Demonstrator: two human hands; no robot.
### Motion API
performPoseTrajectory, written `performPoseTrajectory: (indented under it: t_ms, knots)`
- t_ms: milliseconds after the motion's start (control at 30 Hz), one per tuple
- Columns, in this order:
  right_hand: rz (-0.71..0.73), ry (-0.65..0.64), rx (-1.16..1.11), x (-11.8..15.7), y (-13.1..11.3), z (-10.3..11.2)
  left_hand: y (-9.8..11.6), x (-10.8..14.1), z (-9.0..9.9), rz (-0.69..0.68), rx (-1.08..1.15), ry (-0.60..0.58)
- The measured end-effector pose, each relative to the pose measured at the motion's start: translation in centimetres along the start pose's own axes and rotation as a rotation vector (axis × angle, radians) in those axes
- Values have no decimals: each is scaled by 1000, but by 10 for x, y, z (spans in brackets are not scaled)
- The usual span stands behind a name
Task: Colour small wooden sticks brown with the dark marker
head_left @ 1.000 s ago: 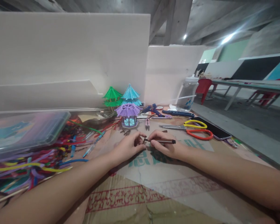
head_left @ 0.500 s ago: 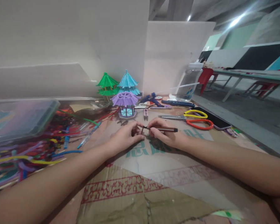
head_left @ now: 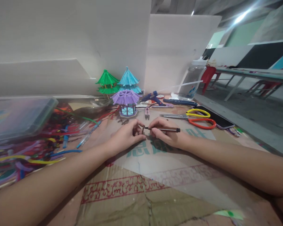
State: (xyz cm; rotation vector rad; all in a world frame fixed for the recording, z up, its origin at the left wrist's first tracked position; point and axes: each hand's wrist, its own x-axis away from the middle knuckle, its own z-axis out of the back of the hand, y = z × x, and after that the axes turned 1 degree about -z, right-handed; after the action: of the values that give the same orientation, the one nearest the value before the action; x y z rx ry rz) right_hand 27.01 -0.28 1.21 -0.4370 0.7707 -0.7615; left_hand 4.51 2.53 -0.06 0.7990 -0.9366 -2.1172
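Observation:
Between the thumb and fingers of my left hand (head_left: pixel 129 133) is a short thin brown stick (head_left: pixel 143 129), held nearly upright. My right hand (head_left: pixel 166 131) grips a dark brown marker pen (head_left: pixel 166 129), its tip pointing left and meeting or almost meeting the stick. Behind my hands stands a small purple-roofed pavilion model (head_left: pixel 126 100) with light blue panels. A blue-roofed model (head_left: pixel 128 78) and a green-roofed model (head_left: pixel 107 82) stand farther back. Small pink thread snips (head_left: pixel 147 113) lie just beyond my fingers.
Scissors with yellow and red handles (head_left: pixel 201 121) lie right, beside a dark phone (head_left: pixel 220 119). A blue glue gun (head_left: pixel 153 98), a utility knife (head_left: pixel 180 102) and a clear bottle (head_left: pixel 192 80) are behind. Colourful pipe cleaners (head_left: pixel 21 157) and a plastic box (head_left: pixel 21 117) fill the left.
The stick in my left hand is more upright than before. The marker tip has shifted slightly left on or near it. The view has tilted a little.

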Motion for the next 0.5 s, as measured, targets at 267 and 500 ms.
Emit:
performPoseTrajectory:
  t_ms: [267,500]
  knots:
    - [0,17,-19,0,4,-3,-5,0,-2,-12,-18,9]
    - [9,31,-25,1,4,-3,-11,-1,-3,-24,5,15]
